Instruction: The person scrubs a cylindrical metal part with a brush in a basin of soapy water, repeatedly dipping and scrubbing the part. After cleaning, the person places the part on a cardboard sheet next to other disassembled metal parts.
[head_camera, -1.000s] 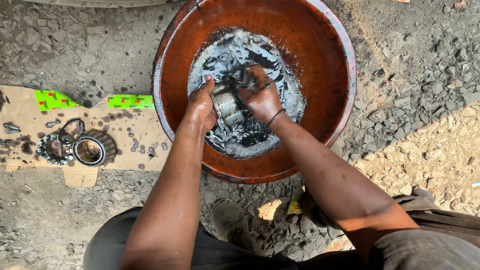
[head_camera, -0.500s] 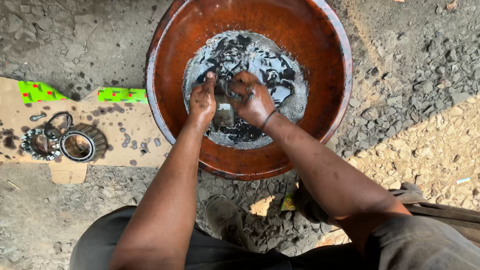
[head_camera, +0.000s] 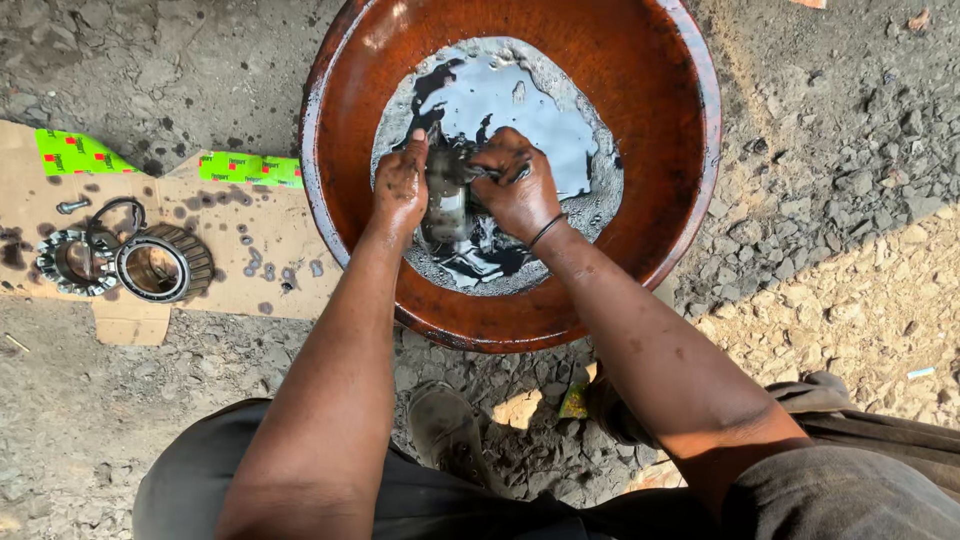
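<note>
Metal part (head_camera: 447, 212) half-hidden between hands

Counted items around a wash basin on gravel ground

One round reddish-brown metal basin (head_camera: 690, 160) holding dark oily liquid; two bare hands, left hand (head_camera: 400, 185) and right hand (head_camera: 518, 190), on one grey metal cylindrical part (head_camera: 446, 205); one stained brown cardboard sheet (head_camera: 250, 260); two round steel roller bearings (head_camera: 165, 263) on it; one small bolt (head_camera: 72, 206); one thin black ring (head_camera: 112, 212).

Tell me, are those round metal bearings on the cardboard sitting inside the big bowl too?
No, the two bearings lie on the cardboard left of the bowl, outside its rim.
</note>
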